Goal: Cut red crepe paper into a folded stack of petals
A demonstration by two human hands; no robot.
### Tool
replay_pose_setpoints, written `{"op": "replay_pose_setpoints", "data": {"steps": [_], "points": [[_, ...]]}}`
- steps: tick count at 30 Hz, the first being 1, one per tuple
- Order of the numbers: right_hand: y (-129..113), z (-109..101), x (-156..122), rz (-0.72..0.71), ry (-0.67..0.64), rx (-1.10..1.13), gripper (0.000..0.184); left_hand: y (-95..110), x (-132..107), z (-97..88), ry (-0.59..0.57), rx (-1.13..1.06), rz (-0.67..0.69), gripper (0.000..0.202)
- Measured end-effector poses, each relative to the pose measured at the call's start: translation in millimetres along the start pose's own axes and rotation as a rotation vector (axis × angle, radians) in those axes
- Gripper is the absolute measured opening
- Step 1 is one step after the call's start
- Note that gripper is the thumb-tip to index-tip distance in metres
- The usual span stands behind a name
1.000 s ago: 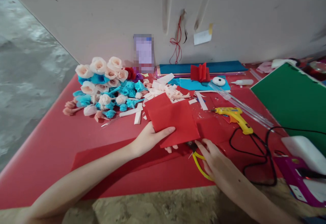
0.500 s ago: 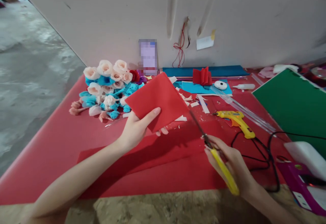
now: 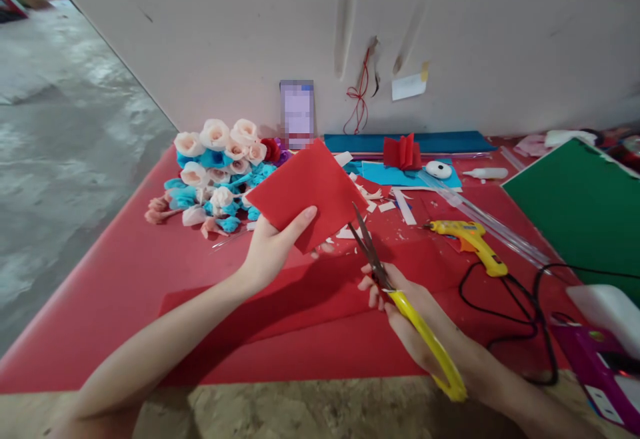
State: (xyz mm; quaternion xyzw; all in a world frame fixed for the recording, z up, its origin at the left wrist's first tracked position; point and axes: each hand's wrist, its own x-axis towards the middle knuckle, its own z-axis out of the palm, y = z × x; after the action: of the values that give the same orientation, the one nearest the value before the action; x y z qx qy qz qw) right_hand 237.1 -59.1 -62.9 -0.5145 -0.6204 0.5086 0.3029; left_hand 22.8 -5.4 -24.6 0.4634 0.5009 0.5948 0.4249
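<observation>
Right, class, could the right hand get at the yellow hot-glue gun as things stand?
Probably: the yellow hot-glue gun lies uncovered beyond the right hand. But that hand holds yellow-handled scissors, so it would likely need to put them down before grasping.

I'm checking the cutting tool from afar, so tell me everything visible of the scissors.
The scissors have slim, dark, metal-looking blades, parted, and a smooth yellow handle loop, plastic by its look. The right hand grips them at a slant above the table, tips at the right corner of the red paper; whether they touch it, I can't tell.
</observation>
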Motion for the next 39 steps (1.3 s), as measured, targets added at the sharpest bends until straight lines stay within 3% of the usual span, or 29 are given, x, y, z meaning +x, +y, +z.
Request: {"op": "replay_pose_setpoints", "data": {"steps": [6, 11, 16, 19, 24, 30, 34, 39], "points": [[-12.8, 6.1, 1.7, 0.040, 0.012, 0.075, 0.027, 13.9, -9.6, 3.5, -0.115, 0.216, 0.124, 0.021], [-36.3, 3.5, 2.5, 0.109, 0.023, 0.091, 0.012, 15.6, -12.9, 2.9, -0.182, 0.243, 0.122, 0.023], [-44.2, 7.3, 3.6, 0.148, 0.097, 0.087, 0.017, 12.6, -13.1, 0.7, -0.213, 0.224, 0.133, 0.021], [-41.7, 6.7, 2.7, 0.124, 0.106, -0.017, 0.018, 14.2, -13.4, 1.7, -0.223, 0.218, 0.140, 0.023], [-39.0, -2.5, -2.0, -0.016, -0.012, -0.280, 0.018, 14.8, -14.1, 3.2, -0.193, 0.205, 0.112, 0.025], [-43.7, -6.0, -4.3, -0.211, -0.010, -0.377, 0.013, 13.9, -16.0, 1.6, -0.239, 0.158, 0.024, 0.031], [-41.5, -4.1, -4.1, -0.203, 0.030, -0.406, 0.011, 17.5, -16.8, 2.0, -0.305, 0.124, -0.038, 0.035], [-37.8, -2.4, -5.0, -0.139, -0.032, -0.317, 0.011, 19.5, -16.2, 3.3, -0.264, 0.121, -0.011, 0.036]]}}
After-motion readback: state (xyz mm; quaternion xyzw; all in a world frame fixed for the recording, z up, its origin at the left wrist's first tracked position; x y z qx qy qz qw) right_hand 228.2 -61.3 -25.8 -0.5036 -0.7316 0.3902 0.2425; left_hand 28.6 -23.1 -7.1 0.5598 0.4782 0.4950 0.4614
